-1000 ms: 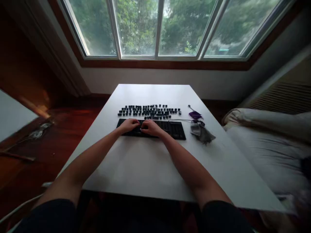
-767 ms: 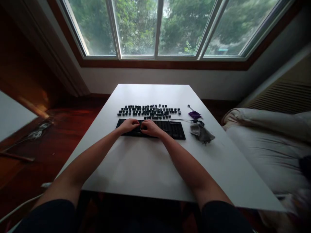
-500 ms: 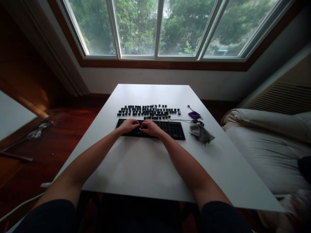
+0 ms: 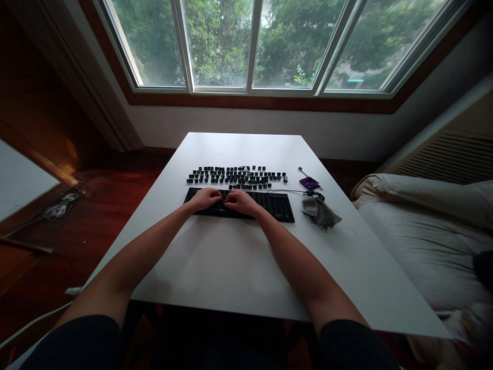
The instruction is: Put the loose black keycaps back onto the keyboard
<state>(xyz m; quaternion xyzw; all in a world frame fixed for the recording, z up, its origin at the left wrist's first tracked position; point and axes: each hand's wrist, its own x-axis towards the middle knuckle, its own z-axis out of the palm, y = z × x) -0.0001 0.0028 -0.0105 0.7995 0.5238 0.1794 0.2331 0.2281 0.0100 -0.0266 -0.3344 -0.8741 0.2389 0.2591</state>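
Observation:
A black keyboard (image 4: 274,206) lies across the white table, its cable running off to the right. Over its left part rests my left hand (image 4: 206,198), fingers curled and closed. Close beside it, my right hand (image 4: 239,201) is bent down onto the keys with its fingers drawn together. Whatever either hand pinches is too small or too hidden to name. Loose black keycaps (image 4: 215,174) lie in rough rows just behind the keyboard.
Right of the keyboard lie a crumpled grey cloth (image 4: 320,213), a bunched cable (image 4: 314,194), a purple cloth or pouch (image 4: 309,183) and a small brush-like tool (image 4: 302,170). The white table (image 4: 215,267) stands before a window; a light-coloured couch (image 4: 419,231) is at the right.
Both hands stay over the keyboard in almost the same place. A small light spot by the right fingertips no longer shows. The view has shifted slightly.

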